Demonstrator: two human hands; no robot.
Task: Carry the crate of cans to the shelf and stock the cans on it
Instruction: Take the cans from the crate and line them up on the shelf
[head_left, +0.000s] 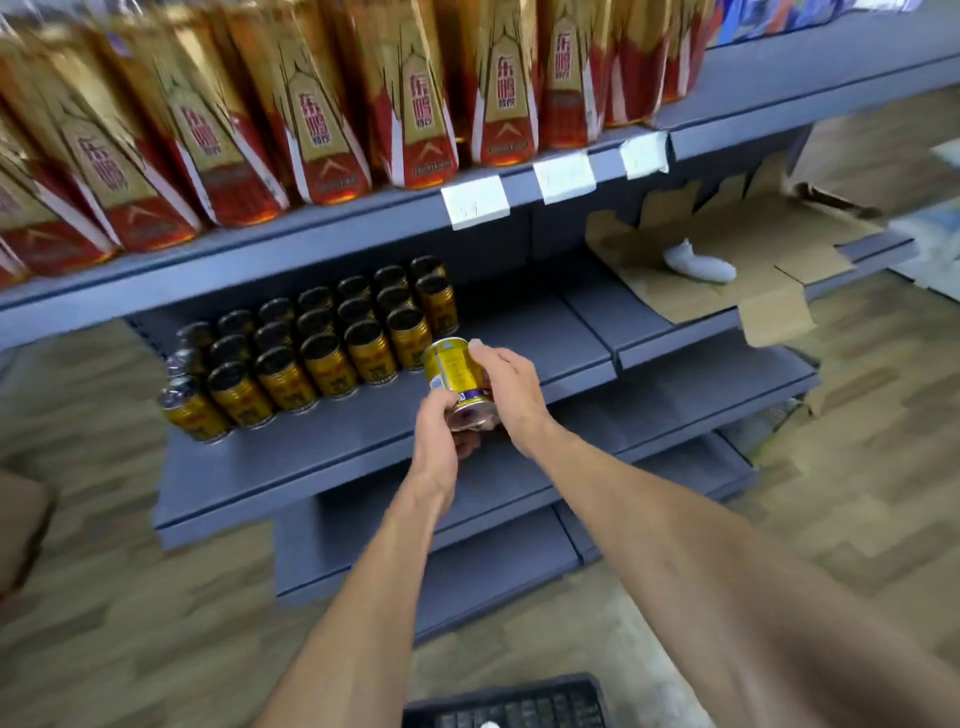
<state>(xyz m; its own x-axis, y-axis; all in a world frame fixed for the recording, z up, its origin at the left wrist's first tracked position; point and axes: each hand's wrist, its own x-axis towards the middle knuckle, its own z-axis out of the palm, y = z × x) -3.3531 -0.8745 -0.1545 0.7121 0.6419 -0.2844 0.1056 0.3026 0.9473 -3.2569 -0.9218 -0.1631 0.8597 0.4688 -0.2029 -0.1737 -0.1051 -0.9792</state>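
Both hands on one gold-and-purple labelled metal can (453, 375), tilted, held just above the grey metal middle shelf (322, 457). Right hand (511, 387) wraps fingers over the can's upper side; left hand (441, 431) pinches it near the lower end, and something more may sit under the left palm, too blurred to tell. So both grips are closed on the can, neither spread. Can sits just beside the right end of the block of gold cans with dark tops (311, 348) already standing upright in rows on that shelf, near the last column. Right of that block the same shelf is bare grey. Flattened brown cardboard (727, 244) with a white object on it lies further right on the shelf. Upper shelf carries red-and-gold bottles (322, 119) behind white price tags (474, 201). Dark plastic crate (506, 701) is on the floor at the bottom edge, close to the person; mostly cut off, contents unclear. Judgement: carry step done, stocking well underway, several rows placed. Remaining count can't be read from the crate. Next call: set this can upright to extend the block rightward.
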